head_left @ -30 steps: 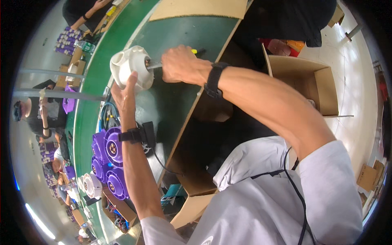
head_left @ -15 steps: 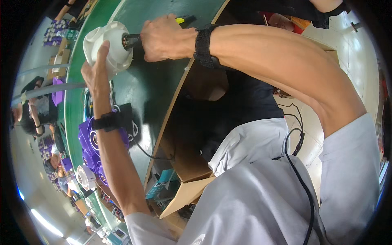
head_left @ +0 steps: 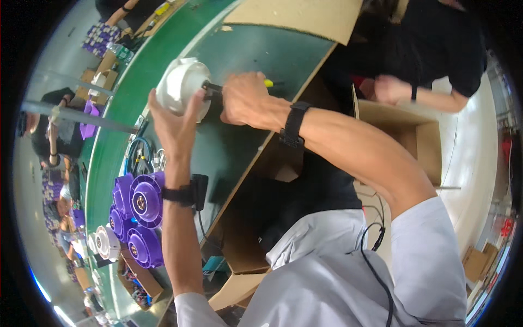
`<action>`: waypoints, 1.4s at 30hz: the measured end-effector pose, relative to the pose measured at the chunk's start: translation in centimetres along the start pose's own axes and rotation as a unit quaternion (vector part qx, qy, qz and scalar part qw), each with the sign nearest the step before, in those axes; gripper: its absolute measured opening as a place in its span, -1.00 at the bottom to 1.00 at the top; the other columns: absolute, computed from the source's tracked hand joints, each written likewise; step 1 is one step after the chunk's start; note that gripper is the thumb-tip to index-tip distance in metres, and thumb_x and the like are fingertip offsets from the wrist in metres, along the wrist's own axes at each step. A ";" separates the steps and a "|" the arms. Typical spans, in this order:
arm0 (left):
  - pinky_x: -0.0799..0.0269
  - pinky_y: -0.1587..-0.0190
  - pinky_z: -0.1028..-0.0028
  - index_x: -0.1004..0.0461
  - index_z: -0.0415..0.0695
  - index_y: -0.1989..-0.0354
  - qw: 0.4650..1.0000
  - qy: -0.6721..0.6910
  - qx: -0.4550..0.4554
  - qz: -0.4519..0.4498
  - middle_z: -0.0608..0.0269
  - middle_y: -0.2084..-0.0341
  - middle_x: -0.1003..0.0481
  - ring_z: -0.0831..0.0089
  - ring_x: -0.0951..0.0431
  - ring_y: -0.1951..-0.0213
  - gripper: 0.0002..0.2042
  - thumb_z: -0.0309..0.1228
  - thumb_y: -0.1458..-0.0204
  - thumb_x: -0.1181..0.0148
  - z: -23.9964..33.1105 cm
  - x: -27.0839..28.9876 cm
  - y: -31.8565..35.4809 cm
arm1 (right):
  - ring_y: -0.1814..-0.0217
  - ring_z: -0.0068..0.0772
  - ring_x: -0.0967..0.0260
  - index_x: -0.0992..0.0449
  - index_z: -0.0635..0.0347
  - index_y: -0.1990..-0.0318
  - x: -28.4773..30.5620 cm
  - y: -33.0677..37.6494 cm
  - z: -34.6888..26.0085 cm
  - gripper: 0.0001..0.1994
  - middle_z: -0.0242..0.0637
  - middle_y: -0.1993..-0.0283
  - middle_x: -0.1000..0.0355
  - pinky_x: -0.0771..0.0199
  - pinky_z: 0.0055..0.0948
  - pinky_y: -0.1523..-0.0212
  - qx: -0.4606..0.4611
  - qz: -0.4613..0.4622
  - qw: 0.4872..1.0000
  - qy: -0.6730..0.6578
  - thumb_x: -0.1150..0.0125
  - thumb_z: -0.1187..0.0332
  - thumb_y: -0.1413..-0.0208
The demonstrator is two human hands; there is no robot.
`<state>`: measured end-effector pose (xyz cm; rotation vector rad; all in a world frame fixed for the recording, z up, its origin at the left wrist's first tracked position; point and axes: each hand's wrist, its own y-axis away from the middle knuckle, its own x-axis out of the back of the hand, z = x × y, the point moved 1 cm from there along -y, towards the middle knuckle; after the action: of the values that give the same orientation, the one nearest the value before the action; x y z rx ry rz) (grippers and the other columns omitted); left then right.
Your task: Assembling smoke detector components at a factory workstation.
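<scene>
My left hand [head_left: 177, 128] grips a white round plastic housing [head_left: 182, 84] with raised vanes, thumb across its near rim. From the right, my right hand [head_left: 245, 99] is closed around a dark tool [head_left: 213, 90]; most of it is hidden in the fist, so its exact kind does not show. The tool's tip meets the centre of the housing. Slight blur covers the right hand. Just beyond its knuckles is a small yellow-and-black item [head_left: 268, 83]. Both hands are above the dark green tabletop [head_left: 283, 49].
Several purple round housings [head_left: 146, 201] stand beside my left forearm, with white ones [head_left: 106, 242] and a box of small parts [head_left: 139, 280] nearby. Cables [head_left: 140, 152] lie behind them. At the right, another person's hand [head_left: 389, 89] is over an open cardboard box [head_left: 427, 144].
The view has shifted, bringing more of the purple housings and the right-hand person into sight. The white housing has turned in my left hand; the dark tool stays at its centre.
</scene>
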<state>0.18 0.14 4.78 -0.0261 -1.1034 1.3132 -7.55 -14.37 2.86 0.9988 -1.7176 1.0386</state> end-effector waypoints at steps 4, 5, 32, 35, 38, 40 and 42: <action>-0.35 -0.07 0.18 -0.18 -0.30 -0.21 0.999 0.048 0.020 0.002 -0.30 -0.03 -0.39 -0.10 -0.45 -0.05 -0.25 -0.07 0.04 -0.34 0.6 -0.1 -0.5 | 0.29 0.09 -0.54 -0.50 0.48 0.29 2.0 -0.4 0.2 -0.61 0.19 0.35 -0.51 -0.47 -0.08 0.20 -0.024 -0.165 0.980 -0.107 -0.17 0.34 0.30; -0.41 0.01 0.16 -0.21 -0.25 -0.18 1.000 0.008 0.004 0.010 -0.30 0.08 -0.47 -0.13 -0.52 0.05 -0.30 -0.03 0.00 -0.29 0.6 -0.2 -1.2 | 0.28 0.10 -0.53 -0.49 0.50 0.28 1.7 -0.6 0.2 -0.61 0.16 0.34 -0.51 -0.46 -0.10 0.19 -0.032 -0.173 0.977 -0.122 -0.14 0.36 0.31; -0.45 0.06 0.21 -0.40 -0.21 -0.01 0.990 0.088 0.102 -0.028 -0.19 0.22 -0.56 -0.01 -0.59 0.13 -0.34 0.14 0.06 -0.26 -1.8 1.1 -4.7 | -0.04 0.24 -0.43 -0.33 0.61 0.01 6.0 4.1 3.9 -0.39 0.37 0.06 -0.43 -0.33 0.14 -0.09 -0.115 -0.117 0.983 -0.085 -0.14 0.29 0.24; -0.45 0.05 0.24 -0.41 -0.24 0.00 0.991 0.070 0.112 -0.019 -0.20 0.21 -0.56 0.01 -0.59 0.12 -0.34 0.12 0.05 -0.27 -1.5 1.4 -4.0 | -0.08 0.08 -0.37 -0.40 0.46 0.06 5.8 3.0 0.5 -0.45 0.16 0.03 -0.43 -0.15 0.31 -0.12 -0.058 -0.120 0.991 0.000 -0.20 0.27 0.25; -0.47 0.07 0.24 -0.40 -0.25 0.01 0.992 0.077 0.103 -0.017 -0.20 0.21 -0.55 0.07 -0.59 0.15 -0.32 0.17 0.04 -0.23 -0.9 1.5 -3.4 | -0.05 0.02 -0.36 -0.41 0.40 0.06 4.4 1.7 -0.4 -0.45 0.10 0.07 -0.44 -0.13 0.26 -0.14 -0.035 -0.067 0.996 0.047 -0.24 0.25 0.25; -0.50 0.10 0.23 -0.40 -0.27 0.02 0.991 0.096 0.096 -0.015 -0.21 0.21 -0.53 0.10 -0.59 0.17 -0.28 0.23 0.03 -0.20 -0.9 1.9 -3.1 | -0.03 -0.03 -0.35 -0.41 0.35 0.06 4.6 1.0 -0.9 -0.47 0.04 0.10 -0.44 -0.10 0.23 -0.17 -0.009 -0.039 0.996 0.082 -0.26 0.23 0.24; -0.50 0.11 0.22 -0.40 -0.28 0.04 0.988 0.112 0.105 -0.027 -0.22 0.22 -0.53 0.09 -0.59 0.18 -0.29 0.22 0.02 -0.19 -0.9 2.1 -3.1 | -0.03 -0.04 -0.34 -0.41 0.33 0.05 4.8 0.4 -1.4 -0.47 0.02 0.11 -0.44 -0.09 0.21 -0.18 0.025 -0.025 0.983 0.178 -0.26 0.22 0.22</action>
<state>2.73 1.22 7.42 0.0119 -0.7676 1.3359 -8.94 -13.85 7.62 0.8230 -1.3737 1.1551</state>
